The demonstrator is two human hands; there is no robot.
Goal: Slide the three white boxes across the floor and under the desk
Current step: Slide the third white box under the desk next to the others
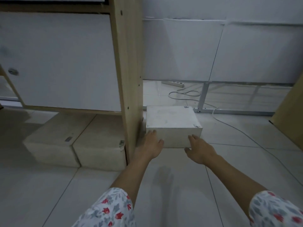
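Note:
A white box (171, 117) sits on the tiled floor just right of the desk's wooden side panel (128, 76). My left hand (150, 145) lies flat against the box's near face at its left corner, fingers apart. My right hand (199, 149) touches the same face near its right end, fingers spread. Two more white boxes (49, 145) (100, 145) stand side by side on the floor to the left of the panel, below the desk's white cabinet front (62, 59).
A white power strip (173, 83) and its looping cable (185, 95) lie on the floor behind the box. A metal frame leg (202, 98) stands at the back. Another wooden panel (290, 112) rises at the right edge. Open tiled floor lies in front.

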